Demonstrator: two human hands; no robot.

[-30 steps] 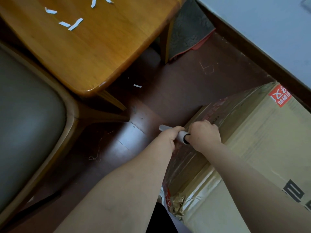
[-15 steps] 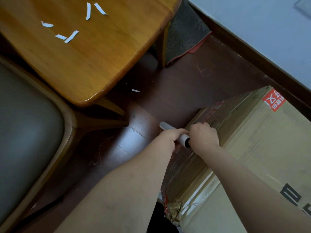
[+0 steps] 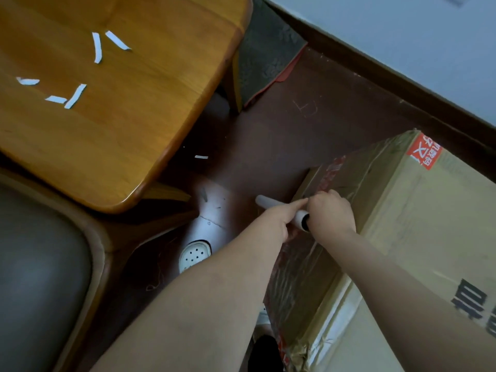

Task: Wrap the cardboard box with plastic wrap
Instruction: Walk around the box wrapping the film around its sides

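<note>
Overhead view of a cardboard box (image 3: 418, 224) standing on the dark floor (image 3: 281, 135) at the right, close to the baseboard (image 3: 375, 76) and the pale wall (image 3: 416, 36). A red label (image 3: 424, 151) marks the box's far top corner. Glossy, wrinkled plastic film (image 3: 300, 277) covers its left side face. The plastic wrap roll (image 3: 271, 204), a white tube, lies at the box's upper left edge, its far end jutting out over the floor. The left hand (image 3: 279, 221) holds the tube from above, index finger laid straight along it; the other fingers are hidden beneath. The right hand (image 3: 331, 214) sits on the box's edge, touching the roll's near open end. Its fingers are curled under, but what they grip cannot be told. To the left stand a wooden table (image 3: 120, 130) bearing white paper strips (image 3: 77, 95) and a chair with a grey seat (image 3: 35, 277). A white perforated shoe (image 3: 194, 255) is beside the left forearm, and a dark mat (image 3: 265, 57) lies beyond the table.
</note>
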